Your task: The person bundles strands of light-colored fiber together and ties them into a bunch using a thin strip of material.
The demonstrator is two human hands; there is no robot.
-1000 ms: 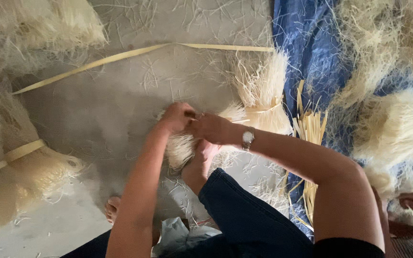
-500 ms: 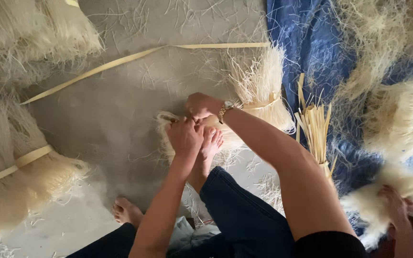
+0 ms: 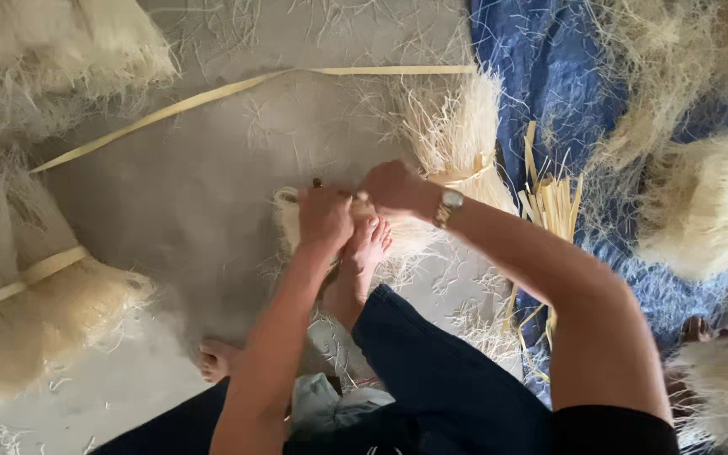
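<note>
A small bundle of pale straw-like fibres (image 3: 414,240) lies on the grey floor under both hands and against a bare foot (image 3: 364,253). My left hand (image 3: 323,217) is closed over the bundle's left end. My right hand (image 3: 393,187), with a wristwatch (image 3: 448,205) on its wrist, grips the bundle beside it, near a thin pale strip. What passes between the fingers is hidden.
A tied fibre sheaf (image 3: 457,135) stands just behind the hands. A long pale strip (image 3: 238,88) runs across the floor. Big bound bundles (image 3: 27,312) lie at left, loose fibres on a blue tarp (image 3: 549,76) at right, with cut strips (image 3: 549,206). A second foot (image 3: 216,358) rests lower left.
My hands have shifted on the bundle: the left one has drawn slightly left and down, the right has stayed just above the foot. The view has drifted a little.
</note>
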